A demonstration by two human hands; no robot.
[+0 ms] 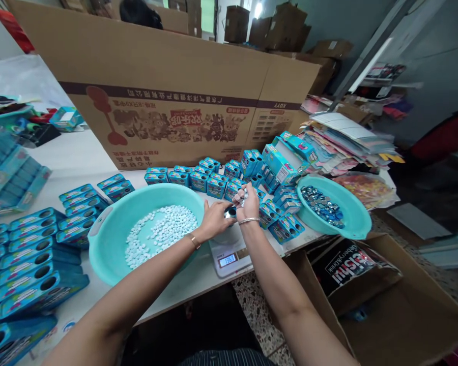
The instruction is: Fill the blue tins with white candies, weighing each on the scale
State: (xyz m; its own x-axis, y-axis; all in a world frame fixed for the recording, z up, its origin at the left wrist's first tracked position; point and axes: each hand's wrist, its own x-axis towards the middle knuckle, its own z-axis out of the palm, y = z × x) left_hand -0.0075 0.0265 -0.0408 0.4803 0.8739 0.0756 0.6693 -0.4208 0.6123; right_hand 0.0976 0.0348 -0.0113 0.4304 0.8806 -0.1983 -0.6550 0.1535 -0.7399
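White tablets (245, 195) sit loose in your cupped right hand (251, 206), fingers curled up around them. Your left hand (212, 218) pinches a small round tin (230, 213), shiny, dark in the middle, right beside the cupped palm. Both hands are above the back of the scale (244, 260); display lit, digits too blurred to trust. Can't tell if the tin touches the weighing pan; your hands and wrists hide it.

More of the same tablets lie spread over the bottom of the turquoise tub (110, 239) on your left. Second tub (353, 219) on your right holds shiny metal pieces (320, 206), similar finish to the tin.

Handling, my read: tablets look light, hard, smooth; they'd roll or spill through finger gaps, and could chip if squeezed. Keep the palm cupped, fingers together, no clenching. Tin looks light, thin-walled, probably slick. Take it by the outer side wall, thumb opposite fingers, fingertips clear of the mouth. Hard pinch might dent it.

Blue boxes (216, 188) with round holes stand in rows behind your hands; more box rows (34, 277) at your far left. Thin card, likely, so they'd crush or tip if a forearm catches them.
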